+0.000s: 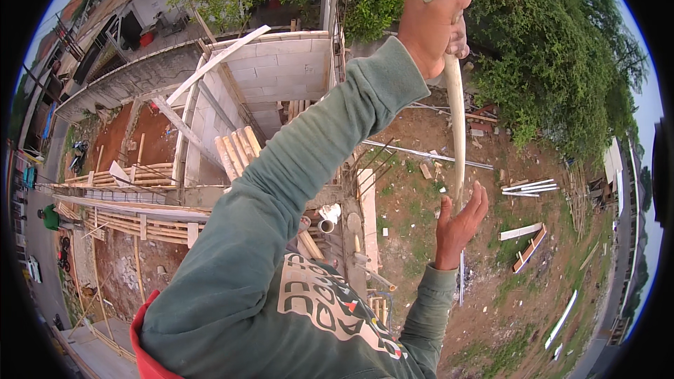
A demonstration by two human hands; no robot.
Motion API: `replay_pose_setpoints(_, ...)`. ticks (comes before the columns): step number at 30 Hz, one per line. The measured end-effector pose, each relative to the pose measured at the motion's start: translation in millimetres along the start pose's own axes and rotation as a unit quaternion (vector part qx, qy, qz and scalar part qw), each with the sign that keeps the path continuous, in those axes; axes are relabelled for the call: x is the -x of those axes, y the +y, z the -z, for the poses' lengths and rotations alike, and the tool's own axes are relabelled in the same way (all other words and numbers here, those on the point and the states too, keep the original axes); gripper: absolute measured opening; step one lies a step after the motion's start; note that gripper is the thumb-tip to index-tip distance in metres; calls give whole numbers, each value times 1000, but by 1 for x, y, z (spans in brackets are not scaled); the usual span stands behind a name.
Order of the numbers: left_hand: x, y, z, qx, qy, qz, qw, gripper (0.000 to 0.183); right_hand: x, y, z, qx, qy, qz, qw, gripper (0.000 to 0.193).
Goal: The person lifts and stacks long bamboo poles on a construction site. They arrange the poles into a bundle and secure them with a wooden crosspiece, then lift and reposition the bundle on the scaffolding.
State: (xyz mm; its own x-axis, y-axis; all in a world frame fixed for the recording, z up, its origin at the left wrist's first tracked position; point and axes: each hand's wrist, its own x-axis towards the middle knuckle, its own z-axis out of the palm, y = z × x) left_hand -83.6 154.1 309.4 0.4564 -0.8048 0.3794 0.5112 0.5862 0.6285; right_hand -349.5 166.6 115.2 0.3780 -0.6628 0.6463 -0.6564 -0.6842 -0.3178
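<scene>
A long, pale, slightly bent pole (455, 109), which looks like bamboo or peeled wood, runs from the top edge down past both hands. My left hand (435, 28) is raised high with its fingers wrapped around the pole's upper part. Lower down, my right hand (461, 228) is open beside the pole. Its fingers and thumb are apart, and the pole passes between them. Whether the palm touches the pole I cannot tell. Both arms wear green sleeves.
Below me stand a grey block wall (281, 70) and a bundle of bamboo poles (235, 154). A white cup (326, 226) sits near the wall ledge. Boards (530, 247) and pale strips (530, 188) lie on the ground. Trees (540, 49) rise at the far right.
</scene>
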Motion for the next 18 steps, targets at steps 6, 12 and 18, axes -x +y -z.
replay_pose_setpoints(6,18,-35,33,132,105,82,982,36,12,28,-9,123,44,11,991,62)
replay_pose_setpoints(12,34,-105,109,158,268,184,932,32,39,55,6,123,-153,-35,980,42)
replay_pose_setpoints(18,38,-159,190,97,324,222,915,29,54,28,1,169,-192,-56,965,29)
